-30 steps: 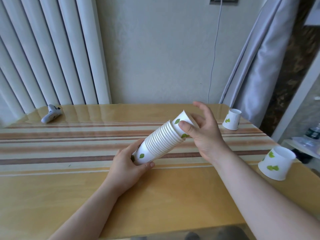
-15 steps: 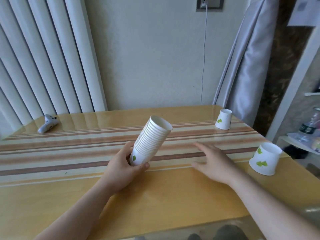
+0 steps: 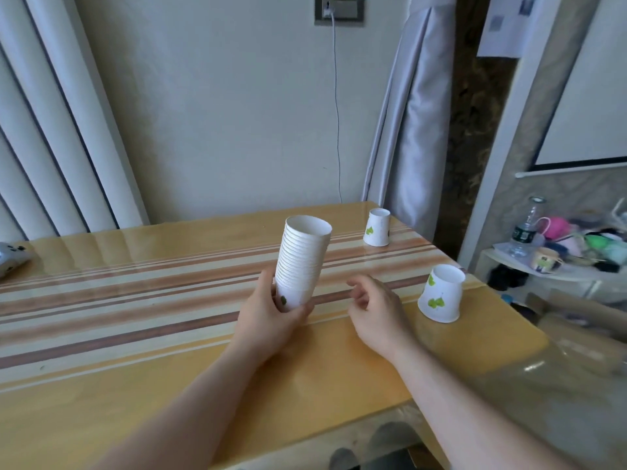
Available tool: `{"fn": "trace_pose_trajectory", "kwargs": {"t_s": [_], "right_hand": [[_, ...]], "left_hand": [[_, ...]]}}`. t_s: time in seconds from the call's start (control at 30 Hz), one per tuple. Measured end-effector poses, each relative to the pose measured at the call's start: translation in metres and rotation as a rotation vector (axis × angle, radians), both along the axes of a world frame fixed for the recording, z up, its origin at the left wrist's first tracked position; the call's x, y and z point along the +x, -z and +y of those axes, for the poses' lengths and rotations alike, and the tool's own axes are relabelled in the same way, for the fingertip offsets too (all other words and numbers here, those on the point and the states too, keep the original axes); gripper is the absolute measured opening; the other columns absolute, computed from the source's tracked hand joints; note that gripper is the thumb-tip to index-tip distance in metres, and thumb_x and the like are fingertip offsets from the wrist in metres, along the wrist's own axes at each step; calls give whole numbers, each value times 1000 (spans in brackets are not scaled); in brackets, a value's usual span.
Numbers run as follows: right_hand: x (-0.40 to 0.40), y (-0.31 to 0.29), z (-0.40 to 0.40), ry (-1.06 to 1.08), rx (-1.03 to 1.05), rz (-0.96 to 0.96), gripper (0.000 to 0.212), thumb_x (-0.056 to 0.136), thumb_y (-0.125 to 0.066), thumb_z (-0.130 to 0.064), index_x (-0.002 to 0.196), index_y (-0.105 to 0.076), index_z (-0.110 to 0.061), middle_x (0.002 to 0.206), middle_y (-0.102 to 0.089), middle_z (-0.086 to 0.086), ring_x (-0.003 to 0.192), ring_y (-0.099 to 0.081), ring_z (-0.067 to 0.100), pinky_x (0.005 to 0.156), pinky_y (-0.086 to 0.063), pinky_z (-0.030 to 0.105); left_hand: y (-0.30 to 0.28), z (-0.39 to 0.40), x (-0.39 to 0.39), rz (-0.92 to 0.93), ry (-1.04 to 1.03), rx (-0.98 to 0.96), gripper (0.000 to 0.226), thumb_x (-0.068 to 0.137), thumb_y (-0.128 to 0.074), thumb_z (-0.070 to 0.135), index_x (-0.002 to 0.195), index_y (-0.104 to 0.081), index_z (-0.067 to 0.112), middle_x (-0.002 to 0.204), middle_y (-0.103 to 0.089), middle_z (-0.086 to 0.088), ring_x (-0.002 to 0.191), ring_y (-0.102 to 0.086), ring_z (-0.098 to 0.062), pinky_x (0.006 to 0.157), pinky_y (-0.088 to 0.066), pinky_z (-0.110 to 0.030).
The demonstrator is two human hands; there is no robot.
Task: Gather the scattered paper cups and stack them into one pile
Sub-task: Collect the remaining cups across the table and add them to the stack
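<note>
- Head view: my left hand (image 3: 268, 317) is gripping the stack of cups (image 3: 302, 262), mouth up, above the table (image 3: 135, 385).
- My right hand (image 3: 376, 310) is hovering loose-fingered, holding nothing.
- Two upside-down cups are sitting rightward: near cup (image 3: 440, 293), far cup (image 3: 377, 227).

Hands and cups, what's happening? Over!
Left hand gripping stack, upright. Right hand empty, open. Near cup, far cup upside down, loose. Nothing blocking.

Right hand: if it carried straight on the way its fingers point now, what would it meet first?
Hard to tell: the right hand curls up-left toward the cup stack; depth is unclear.
</note>
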State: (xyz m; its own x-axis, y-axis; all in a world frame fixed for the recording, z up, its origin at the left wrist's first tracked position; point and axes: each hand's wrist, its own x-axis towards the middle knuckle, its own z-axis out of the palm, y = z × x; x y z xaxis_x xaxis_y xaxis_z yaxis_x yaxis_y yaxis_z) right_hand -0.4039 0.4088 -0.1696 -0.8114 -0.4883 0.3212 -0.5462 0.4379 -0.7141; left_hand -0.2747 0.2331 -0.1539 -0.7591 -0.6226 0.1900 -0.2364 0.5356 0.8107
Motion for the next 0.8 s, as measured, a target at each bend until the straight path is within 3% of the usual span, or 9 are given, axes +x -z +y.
{"fn": "trace_pose_trajectory", "kwargs": {"t_s": [0.2,0.27,0.33,0.43,0.5,0.57,0.63,0.73,0.8], "right_hand": [[-4,-17,5,-127,99,0,39,91,-65,-7,126,-72,-25,115,-67,-7,98,-67,8,91,-54,27],[-14,-36,17,-97,51,272,32,87,-70,-5,114,-79,-21,111,-72,-2,100,-68,20,92,-58,41],[-28,-59,35,56,187,560,32,85,-74,-18,115,-79,-28,117,-71,-2,112,-59,31,95,-53,50],[-49,-80,71,286,704,350,57,87,-66,-46,141,-52,-55,149,-44,-8,133,-35,32,104,-35,49],[-61,-74,94,271,822,97,73,86,-66,-46,150,-35,-60,158,-33,-4,137,-37,35,102,-39,47],[-64,-65,107,214,718,-15,76,86,-73,-37,152,-38,-51,155,-40,3,129,-52,34,94,-49,42],[-58,-58,109,211,536,30,62,83,-82,-32,135,-51,-41,136,-52,3,111,-59,29,86,-54,42],[-45,-51,99,238,257,-6,53,77,-91,-37,107,-48,-29,107,-57,-5,91,-58,22,67,-46,37],[-37,-45,91,230,276,-40,58,76,-90,-47,104,-45,-24,103,-59,-6,94,-58,24,66,-44,37]], "left_hand": [[10,-3,2,22,4,-20,57,80,-89,48,119,-52,30,105,-72,17,99,-66,-1,74,-49,-23],[10,-3,3,32,25,-16,58,81,-89,47,122,-51,32,107,-72,18,102,-67,-4,75,-49,-21],[11,-4,3,42,39,-10,61,82,-89,47,127,-51,36,110,-72,21,103,-67,-6,75,-48,-19],[11,-4,4,52,41,-13,66,82,-89,48,134,-50,39,113,-70,26,104,-66,-10,75,-46,-20],[10,-4,4,54,41,-20,66,82,-90,47,133,-50,38,111,-68,28,104,-66,-13,74,-46,-20],[11,-4,3,54,42,-21,65,82,-89,47,133,-50,37,109,-67,30,103,-65,-14,73,-45,-20],[12,-5,2,56,41,-23,64,82,-89,46,132,-50,35,110,-68,25,103,-64,-16,72,-45,-23],[12,-5,2,61,37,-27,62,83,-89,46,128,-50,35,112,-70,18,103,-64,-18,72,-46,-28],[13,-4,2,63,32,-27,59,82,-90,47,124,-49,36,113,-71,16,104,-64,-19,74,-46,-34]]}}
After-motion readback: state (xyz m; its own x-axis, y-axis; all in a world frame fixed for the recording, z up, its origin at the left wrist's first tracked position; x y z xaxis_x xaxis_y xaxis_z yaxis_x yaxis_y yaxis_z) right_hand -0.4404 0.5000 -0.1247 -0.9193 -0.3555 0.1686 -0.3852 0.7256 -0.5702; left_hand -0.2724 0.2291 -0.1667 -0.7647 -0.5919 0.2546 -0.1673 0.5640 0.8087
